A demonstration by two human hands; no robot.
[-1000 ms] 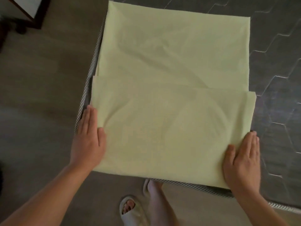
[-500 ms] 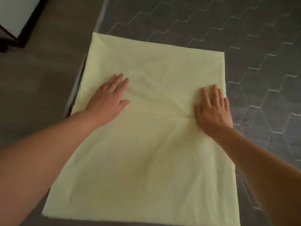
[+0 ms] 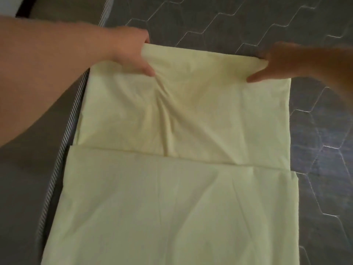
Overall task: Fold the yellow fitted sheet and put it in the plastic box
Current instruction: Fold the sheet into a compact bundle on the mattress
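Left hand (image 3: 131,54) and right hand (image 3: 277,62) pinch the sheet's (image 3: 191,150) far corners; its length runs toward six o'clock.

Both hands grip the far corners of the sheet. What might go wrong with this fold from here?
1. Creases fan out from the left hand across the yellow sheet; folding now may trap them.
2. The sheet's left side lies along the mattress edge, so a pull might slide it off.
3. The right hand holds a bunched corner; edges may land uneven.
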